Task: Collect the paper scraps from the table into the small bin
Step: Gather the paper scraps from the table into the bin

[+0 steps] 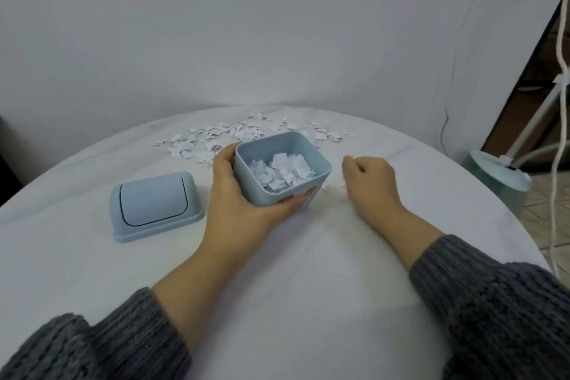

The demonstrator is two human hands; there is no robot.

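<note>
A small light-blue bin (311, 154) stands open near the table's middle, with white paper scraps (282, 174) inside. My left hand (237, 194) wraps around the bin's left and front walls. To the bin's right, my right hand (370, 182) rests on the table with fingers curled; a few scraps (331, 187) lie at its fingertips, and I cannot tell if any are inside it. Several more scraps (234, 133) are scattered behind the bin toward the table's far edge.
The bin's blue lid (155, 207) lies flat on the white table (308, 256), left of my left hand. Off the table's right edge stand a pale green stand base (499, 176) and a hanging white cord (558, 133).
</note>
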